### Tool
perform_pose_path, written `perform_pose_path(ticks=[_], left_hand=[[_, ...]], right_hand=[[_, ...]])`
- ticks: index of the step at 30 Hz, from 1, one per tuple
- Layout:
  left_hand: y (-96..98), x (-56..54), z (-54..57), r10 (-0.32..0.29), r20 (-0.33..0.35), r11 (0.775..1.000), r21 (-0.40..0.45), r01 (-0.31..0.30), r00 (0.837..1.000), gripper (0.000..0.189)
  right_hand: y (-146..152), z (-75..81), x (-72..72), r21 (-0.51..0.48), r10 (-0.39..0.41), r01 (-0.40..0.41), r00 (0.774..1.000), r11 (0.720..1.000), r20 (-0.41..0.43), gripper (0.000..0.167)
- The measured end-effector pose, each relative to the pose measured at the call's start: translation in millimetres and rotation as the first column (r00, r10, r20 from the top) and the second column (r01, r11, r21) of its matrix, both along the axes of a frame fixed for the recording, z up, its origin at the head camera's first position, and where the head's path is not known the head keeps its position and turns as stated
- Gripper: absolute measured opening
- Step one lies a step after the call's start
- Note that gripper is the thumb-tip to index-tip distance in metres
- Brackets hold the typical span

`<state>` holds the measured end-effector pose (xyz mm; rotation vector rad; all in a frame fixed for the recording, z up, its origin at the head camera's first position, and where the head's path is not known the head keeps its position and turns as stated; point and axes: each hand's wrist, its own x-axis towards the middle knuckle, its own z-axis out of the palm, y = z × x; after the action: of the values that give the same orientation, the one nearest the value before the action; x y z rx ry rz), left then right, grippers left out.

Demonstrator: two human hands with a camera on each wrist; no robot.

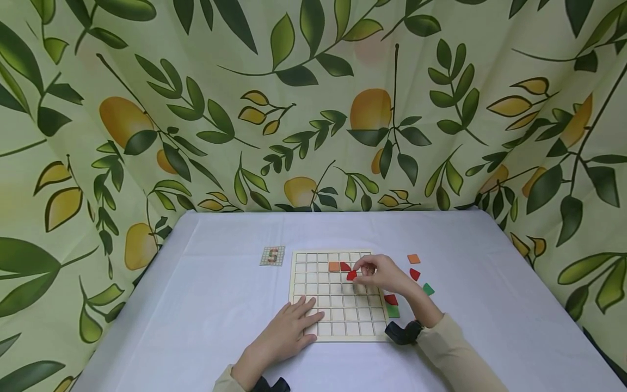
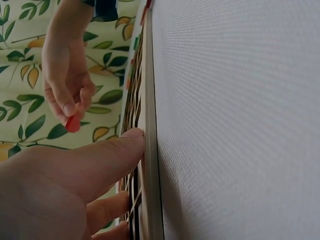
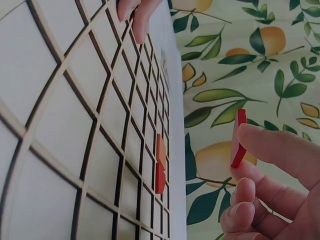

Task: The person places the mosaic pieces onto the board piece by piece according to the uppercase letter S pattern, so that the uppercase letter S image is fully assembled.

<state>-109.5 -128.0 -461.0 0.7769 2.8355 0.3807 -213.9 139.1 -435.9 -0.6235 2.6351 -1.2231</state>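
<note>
1. Behind everything hangs a pale green fabric backdrop [image 1: 313, 136] printed with leaves and orange fruit.
2. Before me is a table covered in white cloth [image 1: 206, 294].
3. On it lies a square, pale wooden grid board [image 1: 338, 314].
4. My left hand [image 1: 292, 329] rests with fingers spread on the board's near-left corner.
5. My right hand [image 1: 384, 274] pinches a flat red fan-shaped piece [image 1: 351, 276] between thumb and fingers, raised above the board.
6. Left of the board's far corner is a small gridded card [image 1: 272, 256] with a coloured figure.
7. In the grid, an orange square tile [image 1: 334, 267] sits beside a red curved-edge tile [image 1: 345, 267].
8. Right of the board lie loose orange [image 1: 413, 258], red and green pieces.
</note>
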Motion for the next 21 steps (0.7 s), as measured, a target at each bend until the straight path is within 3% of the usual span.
perform_pose_path(ticks=[11, 21], left_hand=[[-1.2, -0.1, -1.1, -0.007, 0.002, 1.0, 0.009, 0.007, 1.0, 0.047], [-0.5, 0.2, 0.8, -0.002, 0.018, 1.0, 0.01, 0.002, 1.0, 0.048]], right_hand=[[-11.8, -3.3, -9.1, -0.021, 0.018, -0.018, 1.0, 1.0, 0.0, 0.024], [-24.4, -9.6, -18.1, -0.009, -0.013, 0.013, 1.0, 1.0, -0.018, 0.022]])
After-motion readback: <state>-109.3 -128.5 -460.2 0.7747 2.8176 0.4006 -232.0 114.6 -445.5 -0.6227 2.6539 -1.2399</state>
